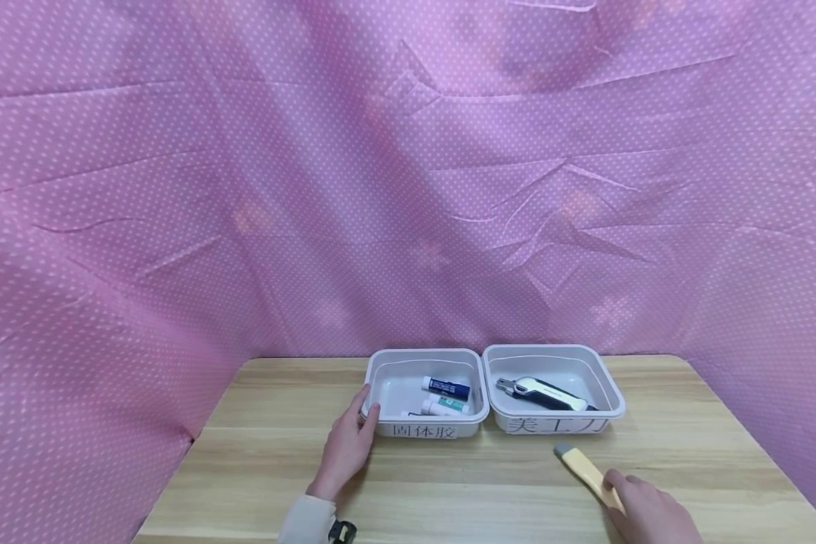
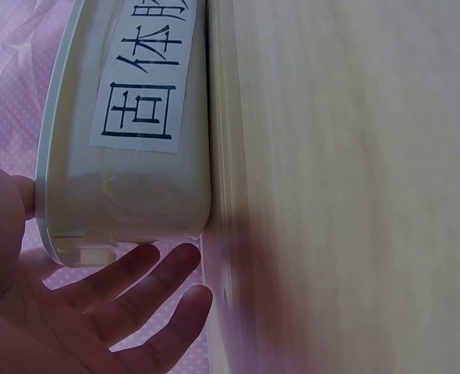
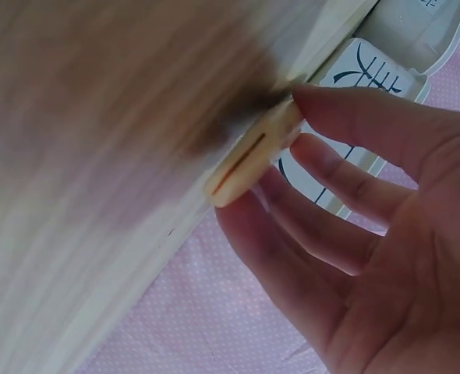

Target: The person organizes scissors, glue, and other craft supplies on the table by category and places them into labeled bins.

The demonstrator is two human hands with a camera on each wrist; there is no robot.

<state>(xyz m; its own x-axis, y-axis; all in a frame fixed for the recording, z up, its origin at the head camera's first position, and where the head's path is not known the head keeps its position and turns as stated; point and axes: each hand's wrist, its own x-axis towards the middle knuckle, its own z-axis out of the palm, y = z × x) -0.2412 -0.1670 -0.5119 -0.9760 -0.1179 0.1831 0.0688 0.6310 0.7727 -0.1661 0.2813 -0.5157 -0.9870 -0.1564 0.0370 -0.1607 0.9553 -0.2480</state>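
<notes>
At the left corner of the left white plastic tray (image 1: 425,353), my left hand (image 1: 349,444) holds the rim. In the left wrist view the thumb laps over the tray's edge and the other fingers (image 2: 148,288) lie along its end wall. A yellow utility knife (image 1: 588,474) with a grey tip is pinched in my right hand (image 1: 653,510), in front of the right white tray (image 1: 547,350). The right wrist view shows the slotted end of the knife between thumb and fingers (image 3: 253,234), close to the tabletop.
Several glue sticks (image 1: 446,388) lie in the left tray. A black-and-white utility knife (image 1: 547,394) rests in the right one. Both trays carry paper labels with Chinese writing and stand side by side at the back of the wooden table (image 1: 449,502). A pink dotted cloth (image 1: 381,189) hangs behind.
</notes>
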